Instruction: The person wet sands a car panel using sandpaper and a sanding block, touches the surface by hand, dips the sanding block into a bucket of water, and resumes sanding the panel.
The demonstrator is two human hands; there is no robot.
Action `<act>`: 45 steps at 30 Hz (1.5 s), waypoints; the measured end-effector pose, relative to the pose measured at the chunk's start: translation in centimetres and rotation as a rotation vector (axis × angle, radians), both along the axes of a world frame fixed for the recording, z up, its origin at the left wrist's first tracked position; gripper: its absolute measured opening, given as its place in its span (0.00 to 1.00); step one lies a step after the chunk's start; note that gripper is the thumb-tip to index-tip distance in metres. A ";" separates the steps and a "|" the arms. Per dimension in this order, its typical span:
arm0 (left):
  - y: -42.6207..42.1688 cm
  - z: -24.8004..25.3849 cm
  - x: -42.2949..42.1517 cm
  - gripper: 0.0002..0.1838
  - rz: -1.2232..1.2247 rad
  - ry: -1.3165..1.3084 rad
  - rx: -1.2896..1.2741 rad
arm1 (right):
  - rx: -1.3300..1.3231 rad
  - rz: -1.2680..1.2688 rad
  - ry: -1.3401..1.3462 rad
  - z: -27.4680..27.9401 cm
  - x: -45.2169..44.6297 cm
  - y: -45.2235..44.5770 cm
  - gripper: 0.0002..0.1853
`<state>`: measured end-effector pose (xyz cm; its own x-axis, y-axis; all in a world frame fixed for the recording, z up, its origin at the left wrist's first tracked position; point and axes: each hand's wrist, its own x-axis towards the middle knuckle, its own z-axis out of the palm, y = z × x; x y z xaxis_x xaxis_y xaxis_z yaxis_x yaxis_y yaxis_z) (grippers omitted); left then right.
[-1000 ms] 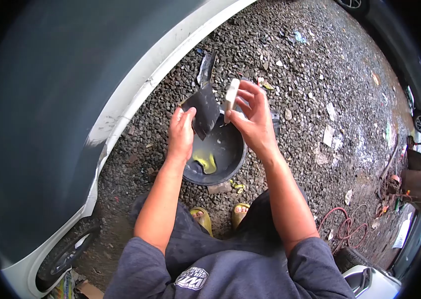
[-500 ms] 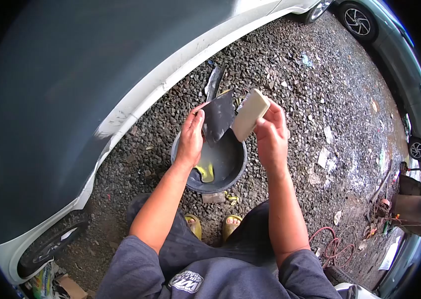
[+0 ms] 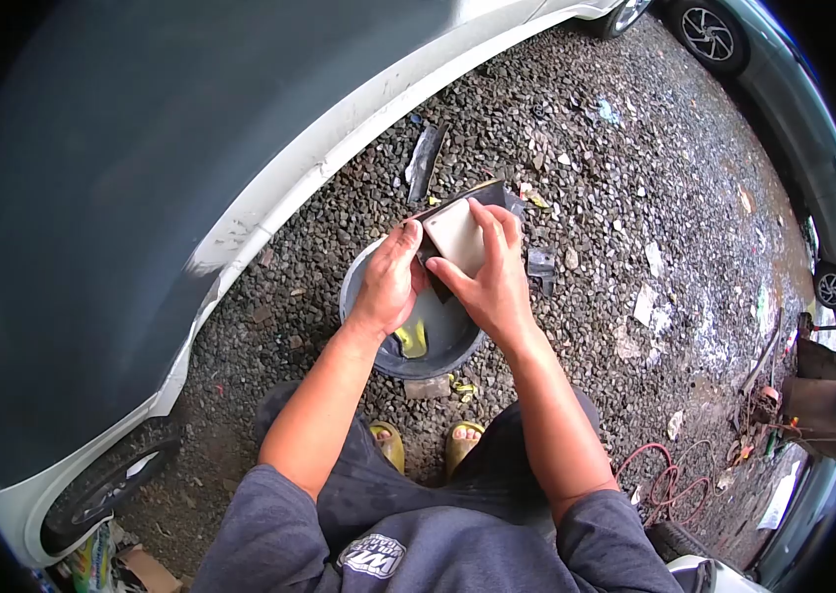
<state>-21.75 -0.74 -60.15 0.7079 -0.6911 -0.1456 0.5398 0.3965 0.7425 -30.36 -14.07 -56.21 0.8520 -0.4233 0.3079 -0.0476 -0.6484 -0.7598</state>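
My left hand (image 3: 390, 282) grips the left side of a dark sheet that looks like sandpaper (image 3: 495, 195). A cream-coloured sanding block (image 3: 455, 235) lies against the sheet's upper face. My right hand (image 3: 498, 292) holds this block, fingers over its far right edge and thumb at its near side. Part of the sheet is hidden behind the block and the fingers. Below both hands stands a round dark basin (image 3: 425, 373) of cloudy water, with something yellow (image 3: 413, 341) inside it.
A car with dark grey and white body panels (image 3: 190, 148) fills the left side. Gravel (image 3: 576, 128) covers the ground. Beyond the basin lies a dark strip (image 3: 426, 161). A red hose (image 3: 670, 479) coils at lower right, and another car (image 3: 784, 109) stands at far right.
My right hand has moved left, bringing the block from beside the sheet onto it. The sheet has turned to lie flatter beneath the block. My left hand keeps its hold.
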 end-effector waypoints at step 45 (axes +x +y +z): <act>-1.0 -4.3 -0.1 0.18 0.224 -0.310 0.460 | -0.102 0.158 0.022 -5.4 0.8 0.1 0.42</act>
